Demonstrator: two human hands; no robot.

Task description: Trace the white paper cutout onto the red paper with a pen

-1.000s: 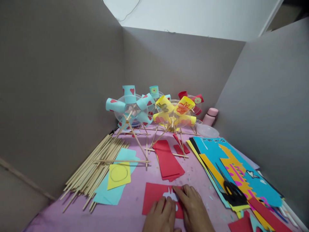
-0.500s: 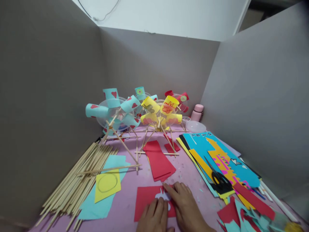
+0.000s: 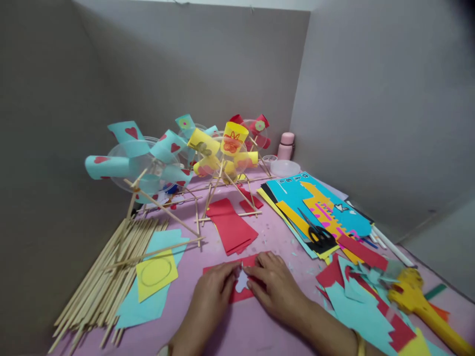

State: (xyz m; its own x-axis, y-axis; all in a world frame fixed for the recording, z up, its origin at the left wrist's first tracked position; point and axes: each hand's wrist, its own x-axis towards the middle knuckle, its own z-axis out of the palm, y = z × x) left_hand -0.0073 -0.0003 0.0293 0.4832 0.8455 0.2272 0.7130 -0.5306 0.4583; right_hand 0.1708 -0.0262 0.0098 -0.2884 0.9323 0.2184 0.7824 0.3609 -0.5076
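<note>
A small pale lavender paper cutout [image 3: 242,282] lies over a red paper rectangle [image 3: 243,296] at the near middle of the table. My left hand [image 3: 217,289] comes in from the left, its thumb and forefinger closed at the cutout's upper edge. From the other side my right hand [image 3: 272,282] has its bent fingers closed at the same edge. Both hands cover much of the red rectangle, and the fingertips hide part of the cutout. Beyond them lies a stack of red paper strips [image 3: 232,225].
Wooden sticks [image 3: 100,277] and a yellow square with a drawn circle [image 3: 156,274] lie left. Paper-and-plastic wheels on stick frames, including a yellow one [image 3: 204,143], stand behind. To the right are black scissors [image 3: 321,236], paper scraps [image 3: 359,306] and a yellow glue gun [image 3: 419,301].
The view has tilted down and shifted right. My left hand has moved from lying flat on the red rectangle to the cutout's upper edge, where both hands' fingertips now meet.
</note>
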